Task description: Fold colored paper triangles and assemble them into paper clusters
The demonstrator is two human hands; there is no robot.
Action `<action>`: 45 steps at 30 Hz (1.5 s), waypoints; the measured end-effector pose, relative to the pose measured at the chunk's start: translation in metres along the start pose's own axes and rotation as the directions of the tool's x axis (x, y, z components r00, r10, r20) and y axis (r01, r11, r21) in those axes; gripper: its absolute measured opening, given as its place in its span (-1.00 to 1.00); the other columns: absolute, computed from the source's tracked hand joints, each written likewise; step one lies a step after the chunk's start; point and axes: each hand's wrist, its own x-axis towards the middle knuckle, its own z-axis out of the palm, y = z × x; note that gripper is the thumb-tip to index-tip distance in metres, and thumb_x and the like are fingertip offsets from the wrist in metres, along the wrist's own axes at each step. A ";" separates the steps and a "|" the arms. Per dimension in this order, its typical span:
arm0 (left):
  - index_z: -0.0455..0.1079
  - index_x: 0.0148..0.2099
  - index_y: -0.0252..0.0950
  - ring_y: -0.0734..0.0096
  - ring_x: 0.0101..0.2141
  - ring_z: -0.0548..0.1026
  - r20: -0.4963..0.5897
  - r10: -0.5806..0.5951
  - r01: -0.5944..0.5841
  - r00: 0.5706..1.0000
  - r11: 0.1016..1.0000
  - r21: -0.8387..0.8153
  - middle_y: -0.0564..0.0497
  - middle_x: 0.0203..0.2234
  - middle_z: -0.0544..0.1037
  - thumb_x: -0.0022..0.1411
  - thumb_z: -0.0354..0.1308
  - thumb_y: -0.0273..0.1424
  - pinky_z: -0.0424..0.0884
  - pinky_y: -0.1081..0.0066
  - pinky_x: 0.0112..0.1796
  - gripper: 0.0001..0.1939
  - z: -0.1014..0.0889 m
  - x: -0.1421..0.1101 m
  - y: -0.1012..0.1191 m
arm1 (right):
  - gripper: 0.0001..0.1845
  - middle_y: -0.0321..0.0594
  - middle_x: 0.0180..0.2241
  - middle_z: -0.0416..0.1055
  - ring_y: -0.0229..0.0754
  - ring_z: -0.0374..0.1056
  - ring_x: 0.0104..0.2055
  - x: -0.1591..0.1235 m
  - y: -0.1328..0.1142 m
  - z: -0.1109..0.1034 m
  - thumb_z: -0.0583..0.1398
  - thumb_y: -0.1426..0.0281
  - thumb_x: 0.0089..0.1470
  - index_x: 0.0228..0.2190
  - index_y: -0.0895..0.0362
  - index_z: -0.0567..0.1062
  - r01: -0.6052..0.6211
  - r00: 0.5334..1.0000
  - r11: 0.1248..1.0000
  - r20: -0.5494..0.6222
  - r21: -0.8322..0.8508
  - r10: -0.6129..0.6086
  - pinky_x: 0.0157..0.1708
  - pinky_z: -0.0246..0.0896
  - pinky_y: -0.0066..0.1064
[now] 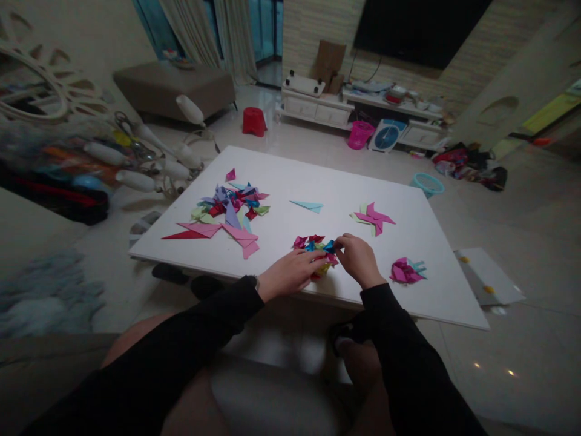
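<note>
A small cluster of shiny folded paper pieces point(313, 242), pink, red, blue and yellow, lies near the front edge of the white table point(281, 169). My left hand point(293, 269) rests over its near side, fingers stretched out across the pieces. At its right side, my right hand point(356, 257) pinches a blue folded paper piece point(329, 247) between thumb and fingertips. Parts of the cluster are hidden under my left fingers. Beyond my hands a light blue folded paper strip point(308, 206) lies alone.
A heap of folded paper point(231, 203) spreads over the table's left side. To the right lie a pink and green pinwheel-like paper shape point(374, 218) and a magenta and teal folded cluster point(407, 270). A lamp with white shades point(177, 169) stands beyond the left edge.
</note>
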 end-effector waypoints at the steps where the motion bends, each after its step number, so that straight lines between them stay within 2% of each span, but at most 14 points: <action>1: 0.19 0.28 -0.30 0.12 0.20 0.33 -0.005 -0.022 0.022 1.000 1.000 0.001 -0.21 0.22 0.33 0.27 0.09 -0.52 0.33 0.18 0.13 -0.46 -0.002 0.000 -0.001 | -0.85 -0.22 -0.27 0.51 -0.19 0.37 -0.27 0.002 0.004 0.001 0.18 0.45 0.16 -0.34 0.07 0.58 -0.026 1.000 1.000 0.003 -0.010 0.026 -0.38 0.01 -0.41; 4: 0.33 0.13 -0.31 0.14 0.05 0.44 -0.002 -0.089 0.089 0.996 0.996 0.002 -0.20 0.07 0.43 0.28 0.09 -0.50 0.41 0.20 0.02 -0.63 -0.009 0.002 -0.007 | -0.82 -0.18 -0.26 0.53 -0.15 0.39 -0.25 0.009 0.017 0.010 0.17 0.43 0.17 -0.33 0.07 0.60 -0.127 0.992 0.991 0.011 -0.044 0.127 -0.37 0.04 -0.40; 7: 0.40 -0.03 -0.29 0.22 -0.06 0.48 -0.016 -0.157 0.157 0.987 0.987 -0.015 -0.13 -0.04 0.46 0.31 0.06 -0.47 0.44 0.27 -0.05 -0.79 -0.015 0.004 -0.015 | -0.81 -0.16 -0.24 0.55 -0.12 0.42 -0.22 0.017 0.031 0.025 0.17 0.42 0.14 -0.33 0.07 0.61 -0.217 0.975 0.975 0.032 -0.055 0.219 -0.37 0.06 -0.40; 13: 0.40 -0.04 -0.28 0.27 -0.11 0.47 -0.061 -0.237 0.235 0.969 0.971 -0.044 -0.09 -0.12 0.44 0.30 0.05 -0.49 0.45 0.31 -0.07 -0.79 -0.028 0.007 -0.021 | -0.78 -0.09 -0.22 0.58 -0.11 0.46 -0.22 0.025 0.048 0.058 0.18 0.44 0.08 -0.30 0.10 0.64 -0.374 0.918 0.926 0.118 -0.051 0.378 -0.34 0.13 -0.40; 20: 0.40 -0.11 -0.28 0.29 -0.18 0.48 -0.086 -0.246 0.239 0.966 0.968 -0.080 -0.08 -0.15 0.45 0.32 0.02 -0.48 0.46 0.33 -0.15 -0.84 -0.037 0.003 -0.022 | -0.76 -0.02 -0.26 0.59 -0.09 0.48 -0.21 0.030 0.048 0.072 0.17 0.47 0.08 -0.28 0.15 0.65 -0.419 0.897 0.906 0.127 -0.061 0.423 -0.31 0.16 -0.41; 26: 0.39 -0.10 -0.27 0.29 -0.16 0.49 -0.086 -0.276 0.266 0.957 0.958 -0.110 -0.07 -0.14 0.44 0.31 0.03 -0.49 0.46 0.33 -0.11 -0.84 -0.041 -0.001 -0.025 | -0.77 0.00 -0.24 0.59 -0.09 0.49 -0.20 0.040 0.038 0.079 0.19 0.44 0.11 -0.27 0.15 0.66 -0.435 0.888 0.899 0.140 -0.056 0.439 -0.29 0.19 -0.41; 34: 0.38 -0.10 -0.27 0.29 -0.17 0.49 -0.086 -0.268 0.259 0.960 0.961 -0.102 -0.06 -0.14 0.45 0.31 0.04 -0.49 0.46 0.36 -0.14 -0.85 -0.045 -0.001 -0.025 | -0.76 -0.02 -0.24 0.59 -0.10 0.48 -0.20 0.042 0.029 0.080 0.17 0.45 0.12 -0.27 0.14 0.65 -0.424 0.889 0.904 0.167 -0.048 0.426 -0.29 0.17 -0.42; 39: 0.39 -0.11 -0.27 0.29 -0.18 0.50 -0.069 -0.264 0.257 0.962 0.961 -0.098 -0.06 -0.17 0.46 0.31 0.04 -0.48 0.46 0.36 -0.14 -0.86 -0.046 -0.002 -0.025 | -0.75 -0.07 -0.21 0.59 -0.08 0.48 -0.18 0.043 0.026 0.070 0.17 0.35 0.15 -0.21 0.11 0.63 -0.403 0.899 0.915 0.176 -0.032 0.402 -0.31 0.14 -0.40; 42: 0.40 -0.13 -0.27 0.30 -0.20 0.51 -0.050 -0.272 0.268 0.961 0.960 -0.087 -0.06 -0.20 0.47 0.32 0.04 -0.46 0.46 0.36 -0.14 -0.87 -0.045 -0.002 -0.027 | -0.71 -0.11 -0.21 0.59 -0.08 0.47 -0.19 0.040 0.010 0.056 0.17 0.29 0.15 -0.14 0.09 0.59 -0.371 0.917 0.928 0.144 -0.028 0.371 -0.34 0.11 -0.39; 45: 0.41 -0.11 -0.28 0.28 -0.18 0.52 -0.042 -0.308 0.304 0.950 0.949 -0.081 -0.06 -0.21 0.50 0.33 0.03 -0.45 0.46 0.34 -0.12 -0.85 -0.042 -0.002 -0.036 | -0.76 -0.14 -0.25 0.59 -0.11 0.46 -0.24 0.029 -0.021 0.040 0.16 0.27 0.16 -0.21 0.07 0.58 -0.266 0.953 0.964 0.143 -0.025 0.266 -0.38 0.07 -0.41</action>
